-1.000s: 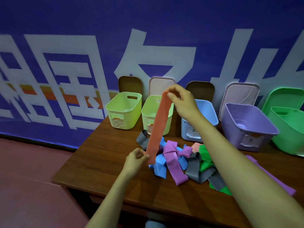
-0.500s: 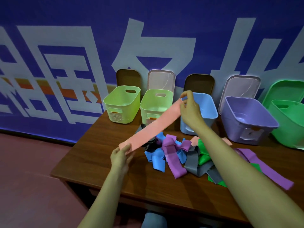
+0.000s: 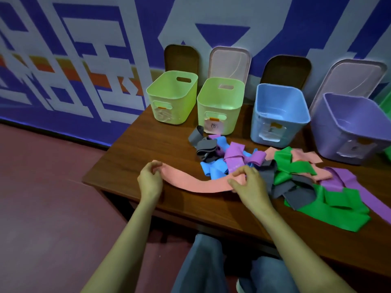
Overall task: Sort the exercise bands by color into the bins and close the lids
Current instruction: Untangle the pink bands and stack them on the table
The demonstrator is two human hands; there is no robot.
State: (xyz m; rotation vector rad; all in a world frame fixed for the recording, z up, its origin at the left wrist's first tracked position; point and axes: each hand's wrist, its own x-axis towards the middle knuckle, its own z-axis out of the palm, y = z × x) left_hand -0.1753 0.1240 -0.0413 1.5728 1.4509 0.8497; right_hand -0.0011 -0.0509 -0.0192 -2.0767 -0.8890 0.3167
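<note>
Grip on the pink band (image 3: pixel 198 186): we pinch its ends with left hand (image 3: pixel 150 179) and right hand (image 3: pixel 250 183), fingers curled on it; it sags over the table (image 3: pixel 131 157) between them, pile (image 3: pixel 285 172) just beyond the right, bins (image 3: pixel 218 115) farther back.

We record the left grip (image 3: pixel 150 180) and right grip (image 3: pixel 249 182) each pinching one end of a slack pink band (image 3: pixel 201 185) over the tabletop (image 3: pixel 135 153), beside a mixed band pile (image 3: pixel 296 178), with two green bins (image 3: pixel 171 98), a blue bin (image 3: pixel 279 115) and a purple bin (image 3: pixel 349 127) standing open behind, lids (image 3: pixel 228 62) propped upright.
</note>
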